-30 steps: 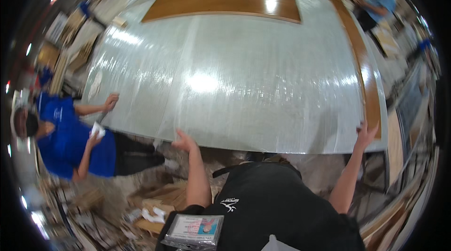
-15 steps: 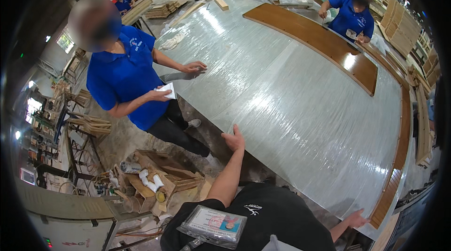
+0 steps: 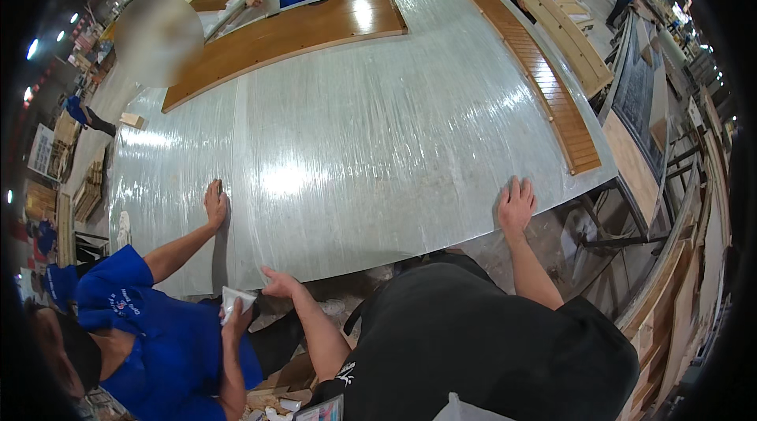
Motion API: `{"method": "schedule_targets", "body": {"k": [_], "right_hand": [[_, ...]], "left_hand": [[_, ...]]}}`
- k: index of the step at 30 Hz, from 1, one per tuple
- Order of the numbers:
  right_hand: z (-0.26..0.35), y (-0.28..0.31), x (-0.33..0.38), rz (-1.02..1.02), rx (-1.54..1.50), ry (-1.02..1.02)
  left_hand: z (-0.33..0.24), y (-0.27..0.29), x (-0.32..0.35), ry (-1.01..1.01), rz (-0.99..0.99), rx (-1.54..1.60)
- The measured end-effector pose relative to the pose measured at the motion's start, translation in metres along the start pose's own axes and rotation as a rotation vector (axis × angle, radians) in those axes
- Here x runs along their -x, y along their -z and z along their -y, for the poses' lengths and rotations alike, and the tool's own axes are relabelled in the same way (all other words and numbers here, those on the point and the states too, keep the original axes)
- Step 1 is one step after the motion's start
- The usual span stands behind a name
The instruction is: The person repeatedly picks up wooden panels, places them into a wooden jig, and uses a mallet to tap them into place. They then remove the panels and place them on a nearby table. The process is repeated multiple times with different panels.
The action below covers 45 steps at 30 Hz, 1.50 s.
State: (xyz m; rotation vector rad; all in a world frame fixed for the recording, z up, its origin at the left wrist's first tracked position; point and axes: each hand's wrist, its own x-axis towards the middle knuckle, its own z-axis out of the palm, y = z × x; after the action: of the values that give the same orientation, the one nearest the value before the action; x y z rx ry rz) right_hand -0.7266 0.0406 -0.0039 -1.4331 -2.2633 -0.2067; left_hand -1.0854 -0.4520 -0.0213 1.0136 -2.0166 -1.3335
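The film-covered tabletop (image 3: 355, 145) stood before the wearer. The right hand (image 3: 516, 204) rested on its near margin, fingers extended, gripping nothing; the left hand (image 3: 280, 282) met the near edge, grip indeterminable.

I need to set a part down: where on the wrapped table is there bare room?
On the wrapped table, the broad middle is free, bordered by the wide brown board, narrow brown strip and right hand. Crowded: near left, by a co-worker's hand and the left hand; far side, by that board.
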Motion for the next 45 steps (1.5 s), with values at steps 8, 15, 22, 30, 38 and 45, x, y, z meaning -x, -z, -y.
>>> {"method": "schedule_targets", "body": {"k": [8, 15, 22, 30, 38, 45], "right_hand": [[0.0, 0.027, 0.005, -0.011, -0.147, -0.083], [-0.015, 0.021, -0.039, 0.061, -0.43, -0.226], [-0.063, 0.055, -0.155, 0.198, -1.135, -0.878], [-0.128, 0.049, -0.168, 0.272, -1.166, -0.972], [-0.123, 0.041, -0.158, 0.226, -1.148, -1.051], [-0.081, 0.077, -0.171, 0.432, -1.252, -0.58]], "left_hand": [[-0.029, 0.008, 0.041, 0.07, 0.349, -0.199], [-0.093, -0.147, -0.16, -1.15, 0.755, -0.26], [-0.133, -0.21, -0.201, -1.444, 1.004, -0.377], [-0.084, -0.149, -0.119, -1.188, 0.943, -0.38], [-0.018, -0.045, -0.013, 0.316, 1.328, 0.253], [-0.001, -0.04, -0.02, 0.678, 1.311, 0.453]]}}
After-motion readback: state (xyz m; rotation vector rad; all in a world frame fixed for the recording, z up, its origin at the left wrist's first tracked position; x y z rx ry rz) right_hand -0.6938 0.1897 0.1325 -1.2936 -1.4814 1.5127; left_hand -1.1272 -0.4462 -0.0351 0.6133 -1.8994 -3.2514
